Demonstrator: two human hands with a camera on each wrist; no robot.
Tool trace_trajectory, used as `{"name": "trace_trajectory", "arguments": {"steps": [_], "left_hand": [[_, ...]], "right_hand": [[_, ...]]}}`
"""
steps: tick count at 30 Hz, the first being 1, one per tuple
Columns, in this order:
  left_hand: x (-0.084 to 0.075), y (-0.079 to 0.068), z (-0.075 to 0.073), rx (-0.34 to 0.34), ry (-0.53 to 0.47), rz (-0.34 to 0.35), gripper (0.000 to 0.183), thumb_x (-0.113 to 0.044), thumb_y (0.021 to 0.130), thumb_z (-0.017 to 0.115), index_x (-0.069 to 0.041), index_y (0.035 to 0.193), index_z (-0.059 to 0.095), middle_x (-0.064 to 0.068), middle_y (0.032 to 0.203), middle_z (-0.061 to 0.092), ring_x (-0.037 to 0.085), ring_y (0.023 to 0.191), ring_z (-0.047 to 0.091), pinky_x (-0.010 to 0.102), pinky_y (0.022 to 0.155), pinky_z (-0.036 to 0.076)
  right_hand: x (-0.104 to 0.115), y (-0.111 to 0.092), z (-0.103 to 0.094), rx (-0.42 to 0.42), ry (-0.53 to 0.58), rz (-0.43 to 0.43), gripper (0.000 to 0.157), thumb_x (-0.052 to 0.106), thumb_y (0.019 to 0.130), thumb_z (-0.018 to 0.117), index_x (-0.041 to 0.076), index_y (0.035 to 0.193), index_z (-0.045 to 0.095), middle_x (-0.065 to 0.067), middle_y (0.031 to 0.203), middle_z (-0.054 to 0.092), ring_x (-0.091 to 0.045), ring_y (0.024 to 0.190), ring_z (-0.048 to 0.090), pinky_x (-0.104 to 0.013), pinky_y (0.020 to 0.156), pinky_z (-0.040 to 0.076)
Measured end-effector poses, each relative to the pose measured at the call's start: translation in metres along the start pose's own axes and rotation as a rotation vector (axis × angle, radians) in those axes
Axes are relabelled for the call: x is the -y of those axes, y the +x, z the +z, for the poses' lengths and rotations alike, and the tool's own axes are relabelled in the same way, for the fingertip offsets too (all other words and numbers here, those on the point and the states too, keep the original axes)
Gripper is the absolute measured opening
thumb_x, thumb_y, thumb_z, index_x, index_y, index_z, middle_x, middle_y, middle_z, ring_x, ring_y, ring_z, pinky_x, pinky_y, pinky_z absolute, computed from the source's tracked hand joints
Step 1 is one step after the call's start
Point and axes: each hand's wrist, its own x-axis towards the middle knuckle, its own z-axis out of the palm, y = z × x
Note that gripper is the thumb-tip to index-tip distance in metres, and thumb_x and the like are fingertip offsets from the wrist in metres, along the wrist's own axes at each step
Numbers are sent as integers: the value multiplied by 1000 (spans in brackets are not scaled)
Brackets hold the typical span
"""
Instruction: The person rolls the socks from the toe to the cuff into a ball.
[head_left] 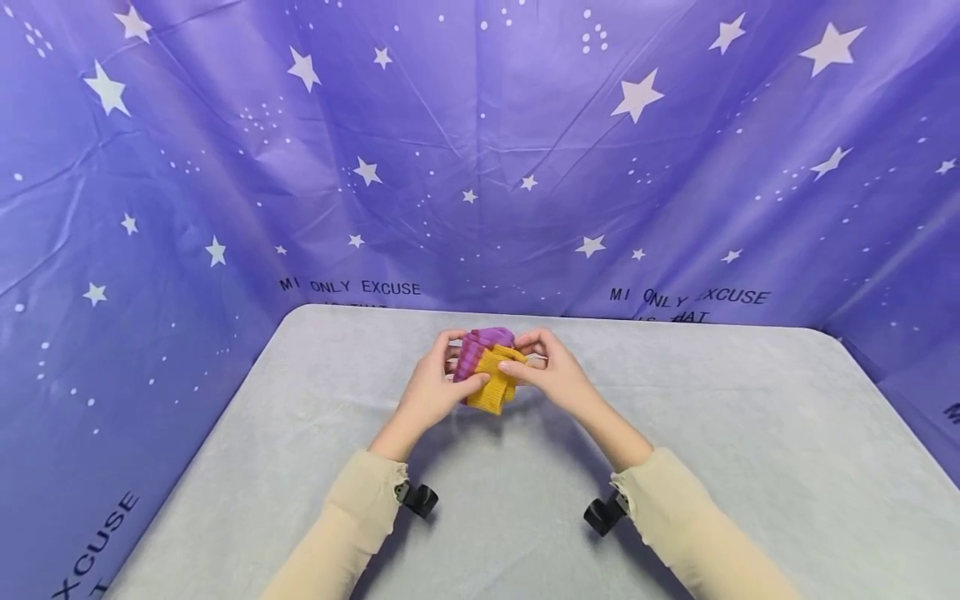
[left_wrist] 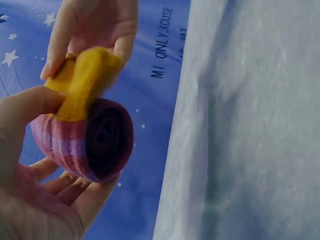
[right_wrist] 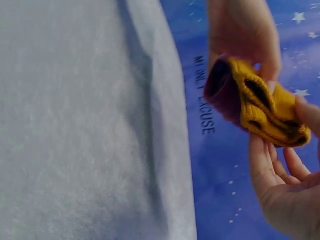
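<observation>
Both hands hold a rolled-up pair of socks (head_left: 489, 337) above the table. The roll is striped purple and dark pink, and its ribbed cuffs (head_left: 491, 387) are mustard yellow. My left hand (head_left: 431, 383) grips the striped roll, thumb over the yellow cuff and fingers behind. In the left wrist view the roll's end shows a dark spiral of layers (left_wrist: 104, 137). From the other side, my right hand (head_left: 558, 371) pinches the yellow cuff between thumb and fingers. Dark openings show among the folds of the cuffs (right_wrist: 285, 107) in the right wrist view.
A pale grey cloth covers the table (head_left: 495, 517). Behind its far edge and along the sides hangs a purple-blue curtain (head_left: 480, 117) with white stars and printed words. Small black cameras (head_left: 420, 500) sit at both sleeve cuffs.
</observation>
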Motion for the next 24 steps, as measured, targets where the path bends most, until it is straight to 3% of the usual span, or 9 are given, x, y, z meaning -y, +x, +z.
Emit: {"name": "trace_trajectory", "arguments": {"steps": [4,13,17,20,24], "left_hand": [[-1,-2,2,-4,-159,-22,66,-10,84,74,-14,143,44,20,120,68,32,102,70,36,81,61],[-8,-6,6,49,-281,0,63,-5,85,68,-12,144,45,25,122,64,30,104,69,36,84,60],[-11,-9,6,66,-303,1,63,-4,86,67,-10,144,44,27,124,63,32,106,69,35,85,60],[-12,-11,7,83,-304,8,64,-4,87,66,-9,145,42,28,125,62,34,108,69,36,85,60],[-13,-12,9,81,-305,9,65,-5,88,66,-10,147,40,27,126,63,34,108,68,36,86,60]], "right_hand": [[4,-8,-5,92,91,-16,32,6,96,60,-13,121,55,-18,109,68,-6,86,68,-27,81,61],[15,-20,-17,183,199,-58,38,7,103,47,-20,130,51,-27,125,64,-6,97,69,-30,91,59],[21,-24,-20,209,145,-112,35,7,102,50,-15,128,56,-29,128,62,-7,100,69,-30,90,59],[25,-27,-20,183,57,-156,31,7,99,57,-9,125,62,-27,128,63,-6,99,69,-27,89,58],[29,-31,-19,145,21,-172,30,6,96,61,-8,123,64,-27,126,65,-4,98,70,-26,89,58]]}}
